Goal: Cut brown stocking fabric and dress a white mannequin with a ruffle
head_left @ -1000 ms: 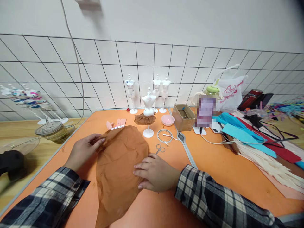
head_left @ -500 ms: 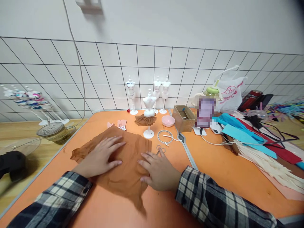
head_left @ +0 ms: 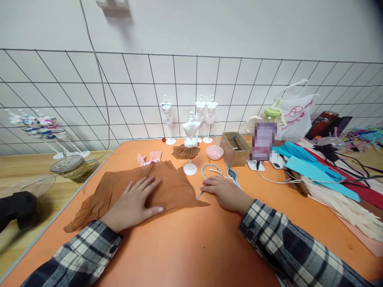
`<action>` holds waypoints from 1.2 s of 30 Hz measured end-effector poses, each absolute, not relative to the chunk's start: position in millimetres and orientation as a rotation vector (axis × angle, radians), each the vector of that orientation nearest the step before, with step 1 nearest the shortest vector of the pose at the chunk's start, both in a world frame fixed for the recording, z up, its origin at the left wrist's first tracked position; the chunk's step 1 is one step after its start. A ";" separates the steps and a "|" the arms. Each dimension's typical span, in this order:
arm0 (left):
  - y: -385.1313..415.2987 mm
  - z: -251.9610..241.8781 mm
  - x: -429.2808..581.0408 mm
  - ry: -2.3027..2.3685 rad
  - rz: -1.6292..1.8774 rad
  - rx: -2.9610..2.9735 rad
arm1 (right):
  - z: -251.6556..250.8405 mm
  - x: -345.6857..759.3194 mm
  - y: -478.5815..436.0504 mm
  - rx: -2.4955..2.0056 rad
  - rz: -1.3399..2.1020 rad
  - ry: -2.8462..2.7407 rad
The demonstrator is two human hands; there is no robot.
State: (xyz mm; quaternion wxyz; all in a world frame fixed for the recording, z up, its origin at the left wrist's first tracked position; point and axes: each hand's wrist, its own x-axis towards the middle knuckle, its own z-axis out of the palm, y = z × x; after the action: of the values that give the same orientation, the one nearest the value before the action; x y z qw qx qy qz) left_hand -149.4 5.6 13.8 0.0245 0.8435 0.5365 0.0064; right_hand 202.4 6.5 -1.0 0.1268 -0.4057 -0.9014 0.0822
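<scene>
A brown piece of crumpled fabric [head_left: 176,187] is spread on the table, and my left hand [head_left: 134,203] lies flat on it, fingers apart. Beyond the fabric's right side, my right hand [head_left: 224,191] has its fingers closed over the handles of small scissors [head_left: 200,195]. Only their blades show, pointing down-left beside the cloth's edge. Just behind stands a small white dress form [head_left: 190,137] with a ruffled brown skirt piece [head_left: 186,152] round its lower part. A ring of white cord or tubing [head_left: 206,166] lies just past my right hand.
Behind are several more small dress forms [head_left: 167,113], a pink bowl [head_left: 214,152] and a cardboard box [head_left: 236,153]. A phone [head_left: 263,141] stands upright right of the box. Strips of coloured fabric [head_left: 320,173] and cables cover the right side. A lidded jar [head_left: 72,167] is at left.
The brown fabric has been turned, and its pointed corner now lies toward the right. My right hand has left the fabric and moved right and away from me, onto the scissors.
</scene>
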 end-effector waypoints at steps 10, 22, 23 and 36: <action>0.4 30.5 -158.2 1.201 -0.054 2.479 | 5.0 185.2 -9.4 -1.557 0.100 -2.614; 4.5 -1.4 -136.4 1.395 0.003 2.624 | -0.1 185.8 -0.6 -1.549 0.537 -2.134; 9.0 1.5 -137.3 1.266 0.035 2.690 | -2.8 185.6 1.3 -1.469 0.653 -2.063; 20.7 4.7 -151.6 1.603 0.152 2.704 | 13.5 180.5 -9.1 -1.238 1.856 -1.704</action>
State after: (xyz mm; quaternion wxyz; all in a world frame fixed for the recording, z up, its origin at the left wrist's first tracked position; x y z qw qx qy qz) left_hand -151.6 20.7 4.7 -0.0025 0.8592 0.5093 0.0484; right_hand 180.5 -9.1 13.5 0.1663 -0.4350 -0.5986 0.6518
